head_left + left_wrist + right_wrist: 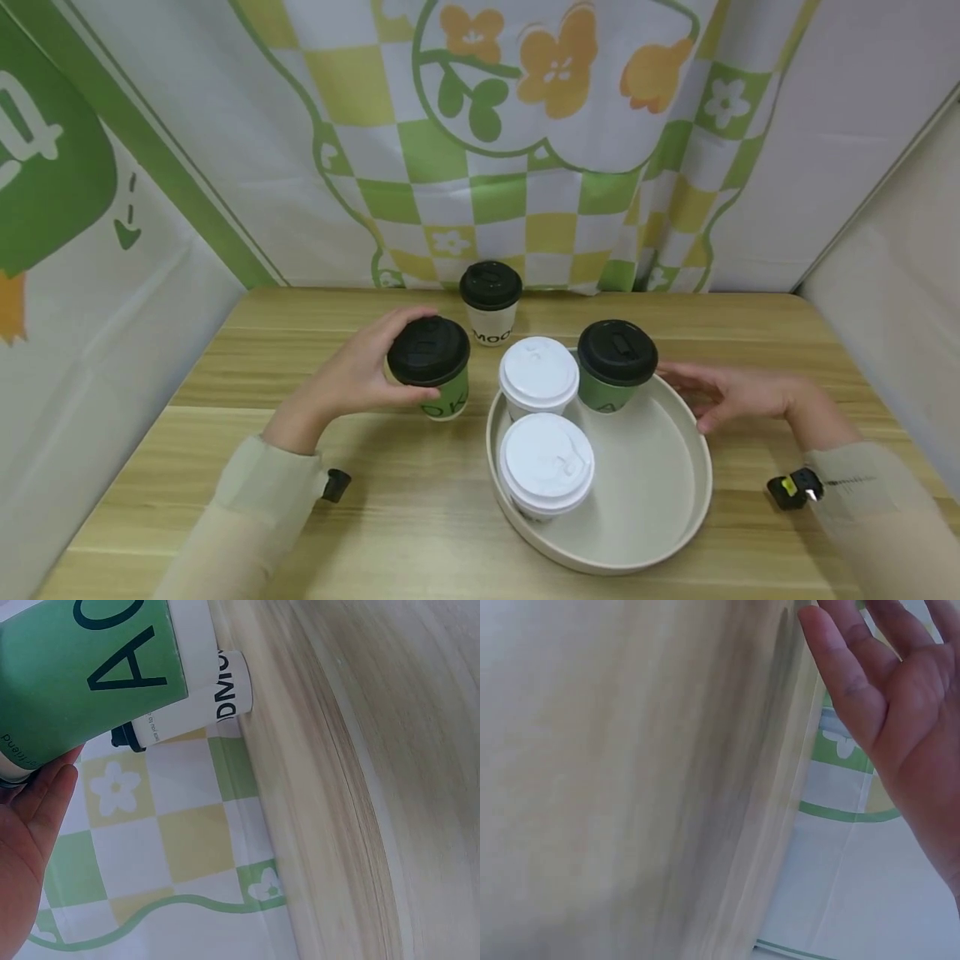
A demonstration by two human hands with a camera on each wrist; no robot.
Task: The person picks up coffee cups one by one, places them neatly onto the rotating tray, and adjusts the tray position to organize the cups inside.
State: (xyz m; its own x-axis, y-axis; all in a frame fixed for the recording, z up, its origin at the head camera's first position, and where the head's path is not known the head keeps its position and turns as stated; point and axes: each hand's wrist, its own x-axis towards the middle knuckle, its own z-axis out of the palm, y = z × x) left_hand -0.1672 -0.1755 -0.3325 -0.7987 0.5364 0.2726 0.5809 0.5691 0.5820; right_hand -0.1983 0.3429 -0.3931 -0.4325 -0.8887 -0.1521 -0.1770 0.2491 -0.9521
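My left hand [360, 371] holds a green paper cup [450, 397] with a black lid, thumb on the near side and fingers around the back. In the left wrist view that green cup [82, 682] appears large beside the fingers; whether its base touches the table is unclear. My right hand [731, 393] is at the right rim of a round beige tray [701, 500], its fingers loosely spread; contact with the rim cannot be made out. On the tray stand two white-lidded cups, a rear one [538, 371] and a front one [546, 462], plus another black-lidded green cup [607, 393].
A white cup [492, 321] with a black lid stands behind the tray, close to the table's back edge. The wooden table [405, 517] meets a checked, flowered curtain [498, 196] at the back. Pale fabric walls rise on both sides.
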